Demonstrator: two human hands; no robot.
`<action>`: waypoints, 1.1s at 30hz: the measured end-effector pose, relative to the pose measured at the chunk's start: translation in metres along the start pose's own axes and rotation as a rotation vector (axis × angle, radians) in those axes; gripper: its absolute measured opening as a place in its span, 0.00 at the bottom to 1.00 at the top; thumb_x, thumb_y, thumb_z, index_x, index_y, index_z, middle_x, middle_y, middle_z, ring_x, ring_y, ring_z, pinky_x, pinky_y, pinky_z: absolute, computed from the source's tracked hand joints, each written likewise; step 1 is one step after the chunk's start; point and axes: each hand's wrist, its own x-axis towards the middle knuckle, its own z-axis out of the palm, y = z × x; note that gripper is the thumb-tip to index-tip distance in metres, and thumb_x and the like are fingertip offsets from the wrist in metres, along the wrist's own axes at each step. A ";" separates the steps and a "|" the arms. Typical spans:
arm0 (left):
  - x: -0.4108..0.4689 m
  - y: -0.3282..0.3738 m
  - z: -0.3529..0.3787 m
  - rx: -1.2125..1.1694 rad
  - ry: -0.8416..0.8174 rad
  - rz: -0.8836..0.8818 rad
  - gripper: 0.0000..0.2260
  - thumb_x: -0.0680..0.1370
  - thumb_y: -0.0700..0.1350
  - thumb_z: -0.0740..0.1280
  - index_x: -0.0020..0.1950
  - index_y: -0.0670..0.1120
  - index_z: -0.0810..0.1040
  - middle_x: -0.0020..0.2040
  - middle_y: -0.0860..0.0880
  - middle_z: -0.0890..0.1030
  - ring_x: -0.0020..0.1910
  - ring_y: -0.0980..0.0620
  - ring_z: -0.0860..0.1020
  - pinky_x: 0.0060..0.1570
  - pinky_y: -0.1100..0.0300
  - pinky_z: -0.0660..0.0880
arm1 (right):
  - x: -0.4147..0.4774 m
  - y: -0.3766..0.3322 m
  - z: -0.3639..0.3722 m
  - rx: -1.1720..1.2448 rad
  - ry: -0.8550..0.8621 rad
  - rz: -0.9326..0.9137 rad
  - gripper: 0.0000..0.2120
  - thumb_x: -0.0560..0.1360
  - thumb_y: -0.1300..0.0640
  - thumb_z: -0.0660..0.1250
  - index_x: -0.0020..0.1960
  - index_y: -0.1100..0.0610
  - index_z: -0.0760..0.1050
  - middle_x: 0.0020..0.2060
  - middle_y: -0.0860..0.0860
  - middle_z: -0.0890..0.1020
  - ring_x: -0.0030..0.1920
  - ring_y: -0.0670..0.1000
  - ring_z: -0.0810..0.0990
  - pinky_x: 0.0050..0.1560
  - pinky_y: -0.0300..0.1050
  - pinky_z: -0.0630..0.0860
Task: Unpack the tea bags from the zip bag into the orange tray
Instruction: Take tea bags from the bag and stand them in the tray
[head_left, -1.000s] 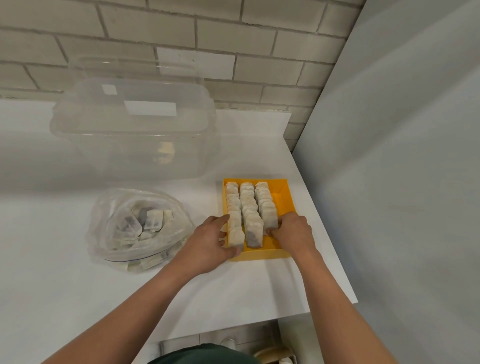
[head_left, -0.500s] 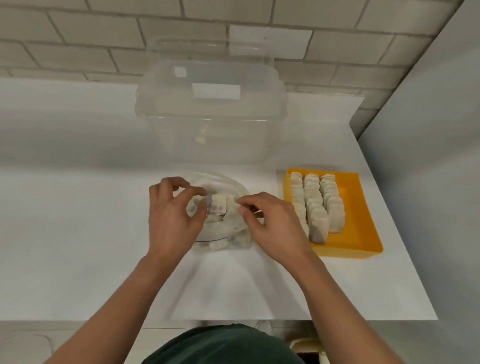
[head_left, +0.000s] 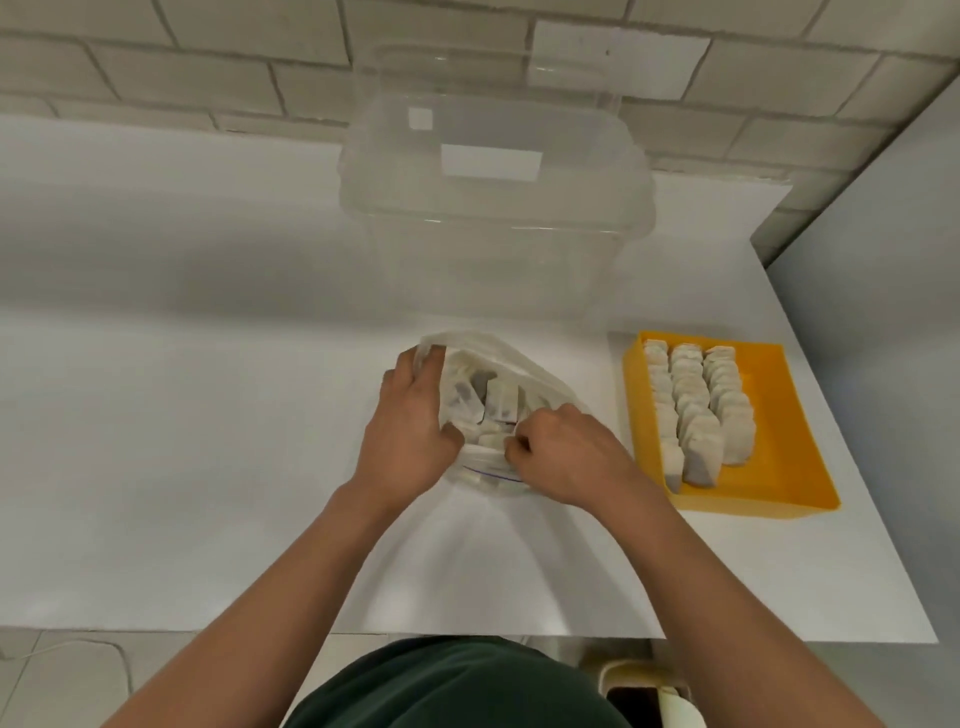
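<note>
A clear zip bag lies on the white table in front of me, with several tea bags inside. My left hand grips the bag's left edge and holds its mouth apart. My right hand is closed at the bag's near edge, fingers curled into the opening; what they hold is hidden. To the right sits the orange tray with three rows of upright tea bags.
A large clear plastic bin stands behind the zip bag, against the brick wall. A grey wall panel rises just right of the tray. The table's front edge runs close to my body.
Both hands left the tray and moved left to the zip bag. The left hand took the bag's edge and the right hand went into its mouth. My view shifted left.
</note>
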 end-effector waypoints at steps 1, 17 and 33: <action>-0.004 0.003 0.000 0.006 0.041 0.038 0.37 0.71 0.37 0.70 0.78 0.49 0.62 0.74 0.48 0.65 0.65 0.46 0.67 0.53 0.53 0.74 | 0.000 -0.001 -0.002 0.005 0.004 0.025 0.12 0.79 0.50 0.58 0.42 0.55 0.73 0.41 0.55 0.77 0.41 0.59 0.75 0.40 0.47 0.69; -0.028 -0.023 0.010 -0.197 -0.228 0.065 0.49 0.69 0.46 0.76 0.82 0.58 0.50 0.76 0.53 0.57 0.72 0.50 0.61 0.66 0.53 0.69 | 0.005 -0.003 0.018 -0.095 -0.067 -0.224 0.30 0.76 0.63 0.67 0.77 0.48 0.69 0.69 0.48 0.73 0.68 0.58 0.69 0.65 0.54 0.73; -0.028 -0.032 -0.013 -0.221 -0.295 0.101 0.47 0.71 0.49 0.78 0.81 0.65 0.54 0.74 0.56 0.61 0.73 0.52 0.63 0.68 0.57 0.69 | 0.004 -0.010 -0.004 0.059 -0.071 -0.277 0.11 0.78 0.61 0.68 0.55 0.48 0.80 0.51 0.43 0.82 0.52 0.47 0.79 0.54 0.49 0.79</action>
